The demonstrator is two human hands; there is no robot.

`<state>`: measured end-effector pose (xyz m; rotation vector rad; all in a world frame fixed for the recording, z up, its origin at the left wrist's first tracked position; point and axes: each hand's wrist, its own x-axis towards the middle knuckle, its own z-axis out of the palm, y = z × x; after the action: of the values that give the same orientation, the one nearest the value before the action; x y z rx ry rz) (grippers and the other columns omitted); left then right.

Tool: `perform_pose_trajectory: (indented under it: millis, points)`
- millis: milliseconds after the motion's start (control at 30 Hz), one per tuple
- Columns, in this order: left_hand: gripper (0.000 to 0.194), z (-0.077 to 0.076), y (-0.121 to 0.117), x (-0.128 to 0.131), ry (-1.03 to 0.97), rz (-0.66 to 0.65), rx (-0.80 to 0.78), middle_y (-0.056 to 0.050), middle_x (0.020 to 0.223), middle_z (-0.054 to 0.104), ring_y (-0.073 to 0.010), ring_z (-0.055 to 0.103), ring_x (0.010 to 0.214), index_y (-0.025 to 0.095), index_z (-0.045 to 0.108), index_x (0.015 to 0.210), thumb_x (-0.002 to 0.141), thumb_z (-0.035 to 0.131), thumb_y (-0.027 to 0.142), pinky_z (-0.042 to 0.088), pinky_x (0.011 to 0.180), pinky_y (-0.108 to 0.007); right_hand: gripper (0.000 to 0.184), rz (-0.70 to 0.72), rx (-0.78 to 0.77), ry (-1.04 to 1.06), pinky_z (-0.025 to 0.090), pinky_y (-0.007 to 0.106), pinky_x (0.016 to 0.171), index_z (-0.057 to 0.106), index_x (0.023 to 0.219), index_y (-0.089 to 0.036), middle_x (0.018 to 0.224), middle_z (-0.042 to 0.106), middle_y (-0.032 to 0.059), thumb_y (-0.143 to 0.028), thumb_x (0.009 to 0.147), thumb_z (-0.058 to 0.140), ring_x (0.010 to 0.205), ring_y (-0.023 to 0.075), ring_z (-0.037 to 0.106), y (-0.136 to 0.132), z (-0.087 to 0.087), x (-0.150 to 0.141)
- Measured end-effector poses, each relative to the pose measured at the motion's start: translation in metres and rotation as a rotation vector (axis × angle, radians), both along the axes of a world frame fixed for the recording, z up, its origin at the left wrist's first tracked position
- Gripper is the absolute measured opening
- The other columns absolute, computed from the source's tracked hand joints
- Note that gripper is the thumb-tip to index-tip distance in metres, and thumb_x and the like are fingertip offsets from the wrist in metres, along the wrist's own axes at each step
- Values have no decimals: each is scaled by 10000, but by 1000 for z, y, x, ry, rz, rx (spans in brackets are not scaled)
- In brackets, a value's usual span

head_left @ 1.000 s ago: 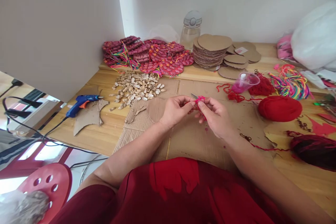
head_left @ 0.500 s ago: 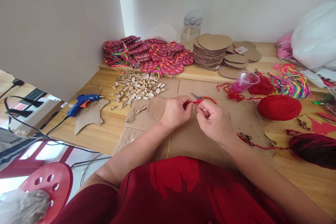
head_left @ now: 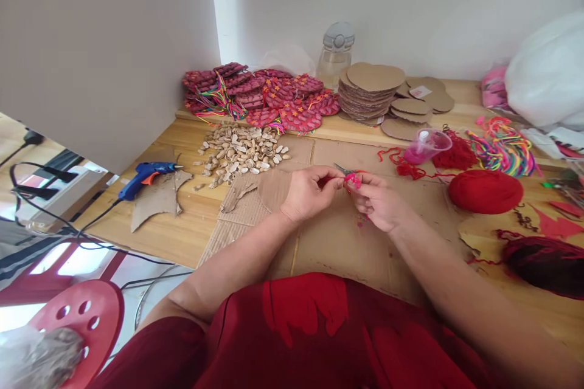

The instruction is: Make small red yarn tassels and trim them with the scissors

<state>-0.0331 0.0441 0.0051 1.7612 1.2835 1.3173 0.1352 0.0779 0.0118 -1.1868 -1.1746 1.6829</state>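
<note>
Over the cardboard mat [head_left: 337, 237], my left hand [head_left: 312, 191] is closed, its thumb and forefinger pinching the edge of a small, bright pink-red bundle of yarn [head_left: 353, 180]. My right hand [head_left: 376, 197] grips the same bundle from the other side, fingers curled behind it. Just beyond the fingertips lie scissors [head_left: 342, 169] with orange handles, mostly covered by the hands and the bundle. To the right are a red ball of yarn [head_left: 486, 191] and a dark red-black ball of yarn [head_left: 542, 264].
Peanut shells [head_left: 246, 149] are heaped at left, near a blue glue gun [head_left: 148, 177] with its cord. Decorated pink-red pieces [head_left: 292, 100], a bottle [head_left: 335, 58] and stacked cardboard shapes [head_left: 369, 94] stand behind. A plastic cup [head_left: 426, 146] and multicoloured cords [head_left: 506, 146] sit at right.
My right hand turned in and tugged at the bundle half a second ago, and its fingers have since turned up again around it. The dark red strand beside my right forearm is now largely hidden.
</note>
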Motion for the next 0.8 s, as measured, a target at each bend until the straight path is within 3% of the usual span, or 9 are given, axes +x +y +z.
perform_pose_trajectory:
  millis: [100, 167, 233, 367, 433, 500, 567, 700, 800]
  points:
    - [142, -4, 3, 0, -45, 55, -40, -43, 834, 759, -137, 674, 709, 165, 734, 892, 847, 617, 232, 512, 654, -233, 249, -21, -159, 109, 64, 225, 401, 575, 684, -201, 542, 453, -73, -291, 566, 776, 394, 30, 168, -16, -7, -11]
    - [144, -6, 4, -1, -10, 104, -43, -38, 815, 757, -132, 669, 689, 166, 735, 892, 840, 612, 219, 505, 646, -230, 196, -55, -113, 75, 88, 236, 404, 544, 659, -212, 510, 404, -80, -269, 597, 721, 394, 45, 180, -27, -8, -17]
    - [134, -8, 5, -1, 76, 145, -19, -31, 790, 753, -133, 667, 681, 172, 735, 863, 825, 608, 189, 496, 653, -233, 158, -62, 76, -94, 148, 251, 421, 519, 640, -217, 503, 390, -69, -272, 679, 662, 412, 67, 235, -35, -4, -20]
    - [144, -8, 2, -2, 306, 113, 88, -52, 792, 750, -163, 676, 718, 168, 724, 795, 791, 590, 113, 479, 683, -258, 168, 70, 646, -635, 233, 283, 509, 506, 651, -214, 570, 479, -25, -210, 801, 583, 498, 108, 358, -36, 15, -12]
    - [148, -7, 0, -2, 356, 34, 133, -63, 792, 748, -172, 678, 729, 162, 721, 784, 795, 585, 102, 474, 687, -264, 163, 161, 864, -765, 240, 290, 545, 516, 655, -211, 616, 507, -9, -168, 798, 580, 551, 121, 391, -27, 27, -5]
    - [145, -5, -1, -2, 320, -43, 143, -54, 785, 747, -160, 674, 720, 163, 721, 783, 812, 589, 110, 474, 686, -252, 146, 207, 937, -778, 251, 288, 563, 545, 663, -207, 626, 516, -6, -161, 794, 588, 577, 125, 410, -13, 34, 1]
    - [132, -3, -1, -2, 227, -83, 113, -32, 770, 745, -135, 665, 697, 169, 723, 788, 822, 603, 123, 474, 682, -231, 139, 216, 818, -693, 258, 278, 546, 568, 670, -204, 573, 493, -22, -212, 803, 609, 540, 113, 391, 2, 33, 6]
    - [98, -3, 1, 0, 33, -76, 18, -18, 771, 746, -113, 655, 683, 165, 730, 829, 829, 632, 172, 481, 669, -211, 267, 147, 278, -258, 225, 233, 459, 555, 671, -190, 550, 496, -41, -383, 699, 737, 470, 77, 362, 15, 14, 6]
    - [125, -7, 4, 1, -83, -21, -43, -33, 780, 745, -115, 651, 673, 150, 727, 851, 841, 635, 234, 487, 640, -211, 362, 79, -74, 9, 113, 207, 406, 553, 703, -185, 539, 452, -75, -371, 561, 830, 412, 32, 245, 7, -1, 1]
